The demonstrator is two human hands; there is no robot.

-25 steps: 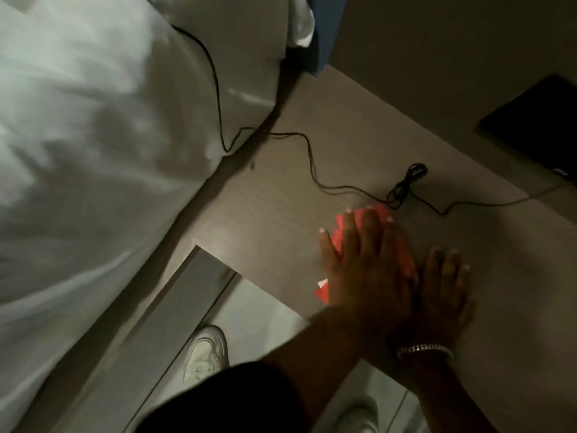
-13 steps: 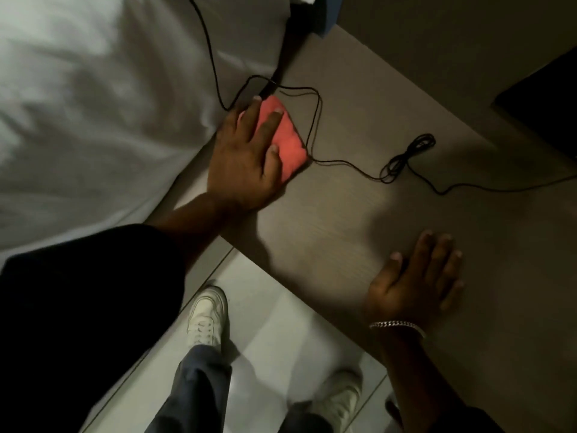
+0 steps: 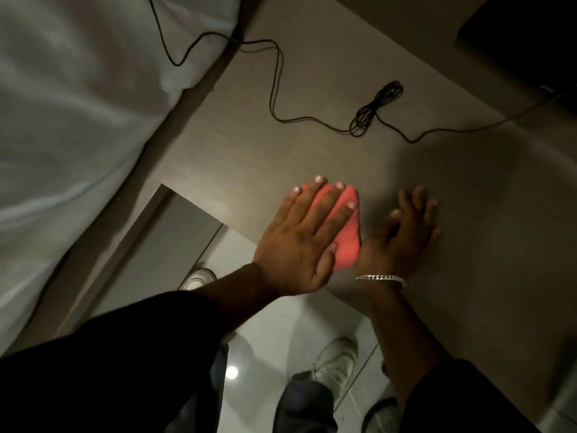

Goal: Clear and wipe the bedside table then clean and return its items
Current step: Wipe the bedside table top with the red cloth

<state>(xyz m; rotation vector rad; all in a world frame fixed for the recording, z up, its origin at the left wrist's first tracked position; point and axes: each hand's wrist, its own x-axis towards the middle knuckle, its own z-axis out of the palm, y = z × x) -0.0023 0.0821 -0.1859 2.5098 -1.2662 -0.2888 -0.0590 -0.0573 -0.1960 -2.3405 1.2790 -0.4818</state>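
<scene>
We are in the wiping stage: our left hand [image 3: 299, 242] lies flat, fingers spread, pressing the red cloth [image 3: 345, 232] onto the bedside table [image 3: 312, 145] near its front edge, while our right hand [image 3: 402, 235] rests open on the wood just beside it, gripping nothing. The top looks cleared apart from a black cable [image 3: 371, 112] lying across the back, so cleaning and returning the items is, we judge, still to come. The cloth's long axis runs from the front edge away from us, its narrower end toward the cable.

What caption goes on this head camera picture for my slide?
Left hand presses a red cloth flat on the bedside table, right hand resting beside it.
</scene>
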